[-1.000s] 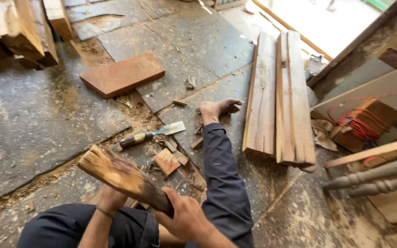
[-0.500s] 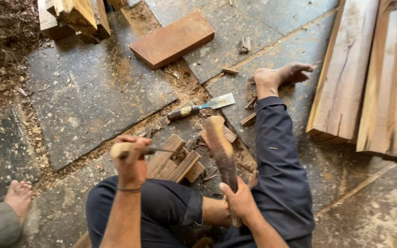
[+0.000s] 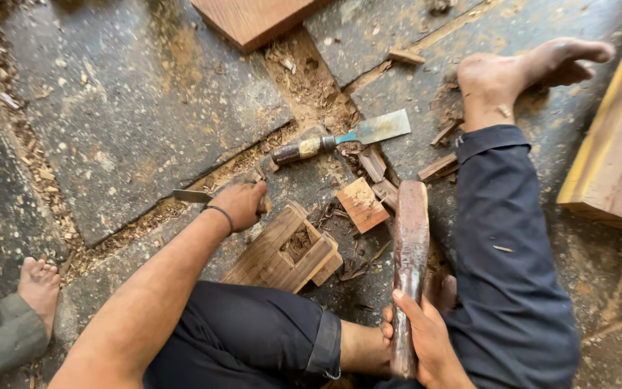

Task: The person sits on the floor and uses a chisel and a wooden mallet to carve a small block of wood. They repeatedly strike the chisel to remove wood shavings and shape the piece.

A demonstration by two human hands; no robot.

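**Seated on the stone floor, a chisel in one hand and a wooden mallet in the other**

Everything is placed from the notched wooden block (image 3: 286,252), which lies on the floor just in front of the person's lap, a square recess cut into its top.

Far to the left of the block, at the frame's edge, another person's bare foot (image 3: 37,284) rests on the stone. Nearer, just up and left of the block, the left hand (image 3: 241,204) is closed around a narrow chisel (image 3: 192,195); the steel blade sticks out to the left of the fist, and the handle is hidden inside it. The hand sits right at the block's upper corner.

Above the block and slightly right, a second, broad chisel (image 3: 343,137) lies loose on the floor among chips. Just right of the block lies a small square offcut (image 3: 362,204).

Further right, the right hand (image 3: 422,338) grips the lower end of a long wooden mallet (image 3: 409,248), which stands nearly upright beside the block. Beyond it stretches the person's dark-trousered leg, its bare foot (image 3: 523,68) well up and right. A plank's edge (image 3: 613,158) lies at the far right.
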